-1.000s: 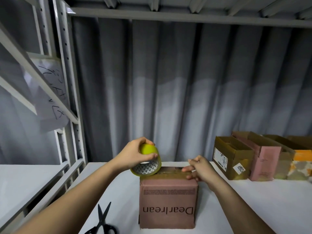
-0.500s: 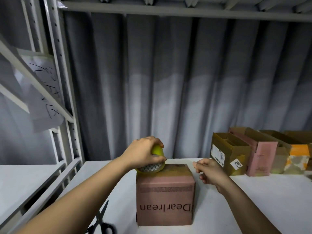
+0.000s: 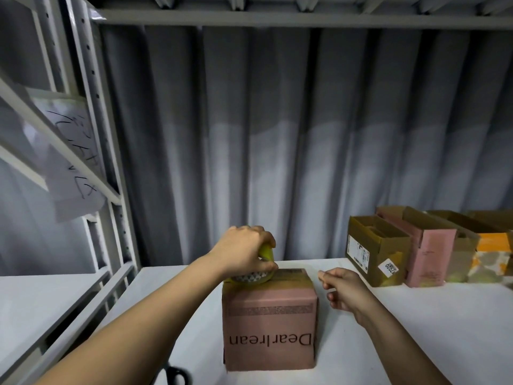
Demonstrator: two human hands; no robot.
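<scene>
Tabletop (image 3: 416, 329) carrying pink Dearlean carton (image 3: 269, 326) near front middle, left hand (image 3: 244, 254) curling over carton's far-left top edge, right hand (image 3: 345, 291) hovering just right of carton, fingers loosely curled and holding nothing, yellow-green tape roll (image 3: 249, 277) sitting gripped under left hand, touching carton's top.

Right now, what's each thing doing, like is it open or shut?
Pink box: shut, upright on the table.
Tape roll: gripped by the left hand, resting on the box top.
Right hand: loose, holding nothing, beside the box.
Boxes at the right: flaps open.
</scene>
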